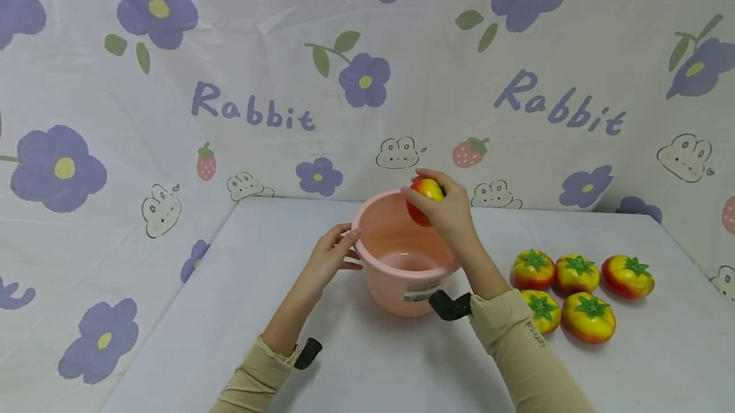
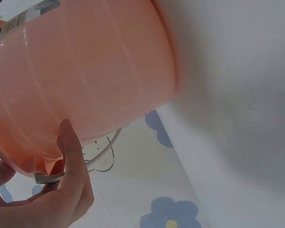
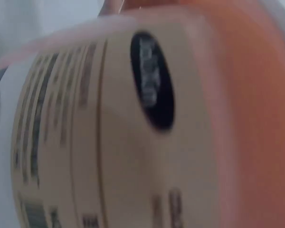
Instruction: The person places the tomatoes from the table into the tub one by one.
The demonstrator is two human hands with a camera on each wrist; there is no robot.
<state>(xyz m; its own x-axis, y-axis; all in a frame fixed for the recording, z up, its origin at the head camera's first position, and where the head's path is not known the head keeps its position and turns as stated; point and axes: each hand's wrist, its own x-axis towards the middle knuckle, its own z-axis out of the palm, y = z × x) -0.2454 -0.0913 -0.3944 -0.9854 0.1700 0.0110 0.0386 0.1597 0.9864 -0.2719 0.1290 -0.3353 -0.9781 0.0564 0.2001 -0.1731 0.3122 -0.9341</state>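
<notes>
A pink bucket [image 1: 390, 285] stands upright on the white table, its inside bare where it shows. My left hand [image 1: 330, 253] grips its left rim; in the left wrist view that hand [image 2: 61, 190] has thumb and fingers around the rim of the bucket [image 2: 85, 71], by the handle's end. Above the bucket's right back part, my right hand [image 1: 450, 209] holds a red and yellow persimmon-like fruit [image 1: 425, 199] between thumb and fingers. The right wrist view has only the bucket's label [image 3: 133, 142] and pink wall [image 3: 256, 118] close up, blurred.
To the right of the bucket, several red and yellow fruits [image 1: 589, 317] with green leafy tops lie in two rows on the table [image 1: 275, 228]. Behind the table hangs a white cloth [image 1: 436, 62] printed with purple flowers and rabbits.
</notes>
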